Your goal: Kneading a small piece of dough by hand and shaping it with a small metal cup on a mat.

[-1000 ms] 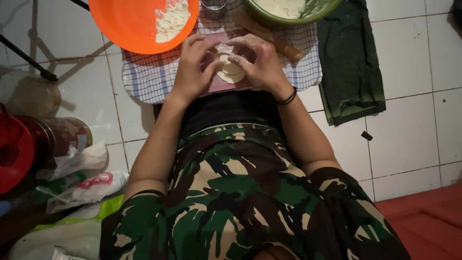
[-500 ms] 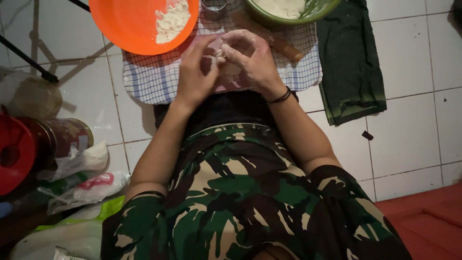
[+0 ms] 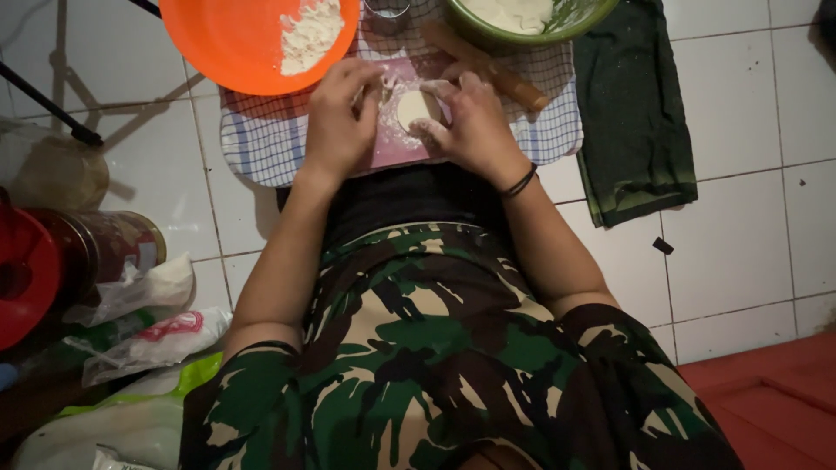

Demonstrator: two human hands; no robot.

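Both hands meet over a pale dough disc (image 3: 416, 108) lying on a pink board (image 3: 394, 148), which sits on a checked cloth (image 3: 261, 139). The left hand (image 3: 338, 129) has fingers curled at the disc's left edge; the right hand (image 3: 473, 122) has fingertips pressed on its right rim. An orange plate (image 3: 235, 39) with flour crowds the upper left; a rolling pin (image 3: 488, 65) and green bowl (image 3: 531, 22) stand just beyond. What seems a dark towel (image 3: 636, 113) lies right, open tile beyond it

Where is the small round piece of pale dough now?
In the head view, top centre: the small round piece of pale dough lies on the pink board, between left hand and right hand.
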